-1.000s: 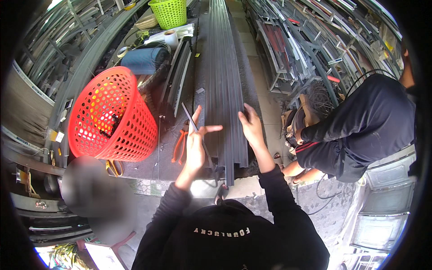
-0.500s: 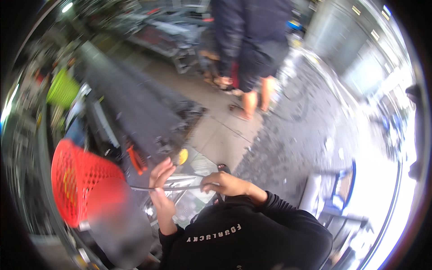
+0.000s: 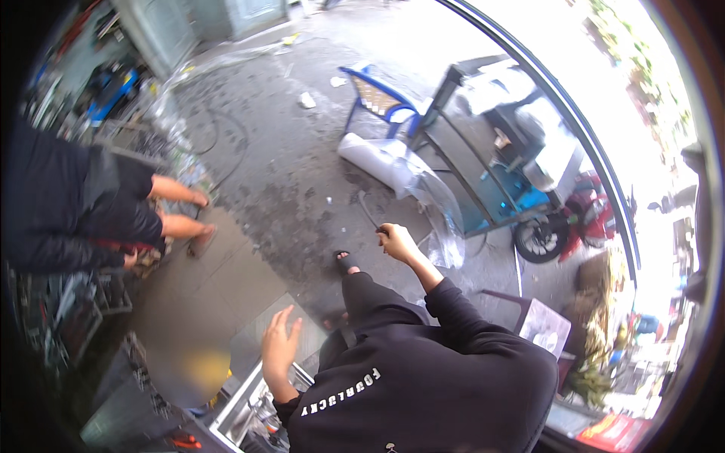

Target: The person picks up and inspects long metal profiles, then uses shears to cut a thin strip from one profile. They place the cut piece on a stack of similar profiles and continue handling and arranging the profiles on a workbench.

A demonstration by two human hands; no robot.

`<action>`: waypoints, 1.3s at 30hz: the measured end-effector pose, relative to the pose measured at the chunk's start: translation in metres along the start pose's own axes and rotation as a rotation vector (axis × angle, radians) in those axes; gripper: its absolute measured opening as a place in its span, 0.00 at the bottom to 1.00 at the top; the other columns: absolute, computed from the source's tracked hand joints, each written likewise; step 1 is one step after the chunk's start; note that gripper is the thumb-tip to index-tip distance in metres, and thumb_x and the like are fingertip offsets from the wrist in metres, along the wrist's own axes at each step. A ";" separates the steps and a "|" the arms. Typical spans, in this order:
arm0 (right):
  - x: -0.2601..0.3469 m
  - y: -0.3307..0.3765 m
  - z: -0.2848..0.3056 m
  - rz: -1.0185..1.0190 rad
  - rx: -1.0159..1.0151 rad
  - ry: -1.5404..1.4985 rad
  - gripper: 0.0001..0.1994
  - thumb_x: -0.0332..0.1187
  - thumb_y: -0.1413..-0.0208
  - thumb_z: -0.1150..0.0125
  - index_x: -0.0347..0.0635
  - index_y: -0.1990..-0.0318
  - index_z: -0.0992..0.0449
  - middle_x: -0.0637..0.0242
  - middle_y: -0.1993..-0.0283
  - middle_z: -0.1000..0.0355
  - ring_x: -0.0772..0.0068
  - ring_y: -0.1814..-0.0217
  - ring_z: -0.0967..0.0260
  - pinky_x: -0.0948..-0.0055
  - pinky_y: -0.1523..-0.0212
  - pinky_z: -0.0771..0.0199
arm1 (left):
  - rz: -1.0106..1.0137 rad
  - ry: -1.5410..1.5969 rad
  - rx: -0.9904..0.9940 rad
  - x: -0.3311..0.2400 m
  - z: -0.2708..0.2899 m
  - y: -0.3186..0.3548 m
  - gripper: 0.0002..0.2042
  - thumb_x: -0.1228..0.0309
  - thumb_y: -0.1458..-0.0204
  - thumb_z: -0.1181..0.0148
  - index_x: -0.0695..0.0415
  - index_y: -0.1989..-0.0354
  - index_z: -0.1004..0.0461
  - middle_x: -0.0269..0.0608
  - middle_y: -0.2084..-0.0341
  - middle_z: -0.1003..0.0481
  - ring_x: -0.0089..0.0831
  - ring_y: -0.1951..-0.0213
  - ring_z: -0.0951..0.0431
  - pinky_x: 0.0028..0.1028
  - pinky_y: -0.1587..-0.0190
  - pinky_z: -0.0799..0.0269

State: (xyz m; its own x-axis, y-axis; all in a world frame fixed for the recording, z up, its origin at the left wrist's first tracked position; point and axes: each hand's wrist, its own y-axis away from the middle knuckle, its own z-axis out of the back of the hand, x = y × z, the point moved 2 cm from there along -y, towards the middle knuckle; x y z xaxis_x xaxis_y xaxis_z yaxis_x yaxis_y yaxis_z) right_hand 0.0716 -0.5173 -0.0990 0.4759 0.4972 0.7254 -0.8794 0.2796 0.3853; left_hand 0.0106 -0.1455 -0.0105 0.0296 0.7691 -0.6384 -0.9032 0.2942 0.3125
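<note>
Held out ahead of my body, my right hand (image 3: 398, 243) is closed around one end of a thin dark strip (image 3: 368, 208). The strip's free end points away over the grey floor and curves slightly; its material is too small to make out. My left hand (image 3: 281, 346) is apart from it, empty, with the fingers stretched and spread. Below that hand is a pale metal frame (image 3: 240, 396) with small objects inside it. My foot in a dark sandal (image 3: 346, 262) shows on the floor between the hands.
A person (image 3: 83, 204) in dark clothes stands at the left. Ahead are a blue chair (image 3: 381, 98), a roll of clear plastic wrap (image 3: 374, 158) and a metal-framed cart (image 3: 483, 177). A red motorbike (image 3: 589, 219) stands at the right, a small table (image 3: 544, 328) nearer. Orange-handled pliers (image 3: 185, 442) lie lower left.
My view has swung right, from the red basket and workbench toward the bright open side. My left hand has come off the strip; the right still holds it, now farther forward.
</note>
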 end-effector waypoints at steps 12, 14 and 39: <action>-0.236 -0.147 0.264 -0.227 -0.789 -0.158 0.12 0.28 0.39 0.49 0.37 0.52 0.22 0.56 0.66 0.21 0.62 0.71 0.22 0.66 0.71 0.23 | 0.190 -0.358 0.266 -0.129 -0.065 -0.185 0.25 0.51 0.41 0.48 0.57 0.42 0.29 0.53 0.47 0.27 0.48 0.44 0.28 0.42 0.42 0.34; -0.257 -0.190 0.318 -0.187 -0.895 0.207 0.12 0.27 0.40 0.49 0.40 0.53 0.21 0.52 0.62 0.21 0.54 0.64 0.21 0.60 0.65 0.22 | 0.176 -0.385 0.340 -0.172 -0.087 -0.226 0.25 0.52 0.41 0.48 0.57 0.43 0.28 0.52 0.47 0.27 0.49 0.45 0.28 0.41 0.42 0.34; -0.509 0.060 0.287 -0.754 -1.747 -1.330 0.08 0.28 0.48 0.50 0.33 0.74 0.28 0.58 0.82 0.33 0.62 0.86 0.36 0.65 0.85 0.38 | -0.306 -0.685 0.675 -0.350 -0.180 -0.519 0.24 0.51 0.42 0.48 0.59 0.48 0.24 0.55 0.52 0.24 0.49 0.47 0.25 0.42 0.44 0.31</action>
State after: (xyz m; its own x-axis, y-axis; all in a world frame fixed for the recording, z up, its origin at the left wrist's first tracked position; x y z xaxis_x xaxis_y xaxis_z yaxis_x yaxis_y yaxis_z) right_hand -0.2266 -0.9895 -0.2820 -0.3098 -0.4111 0.8573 0.5750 0.6371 0.5133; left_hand 0.3925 -0.6692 -0.0760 0.6508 0.7045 -0.2831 -0.3902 0.6302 0.6713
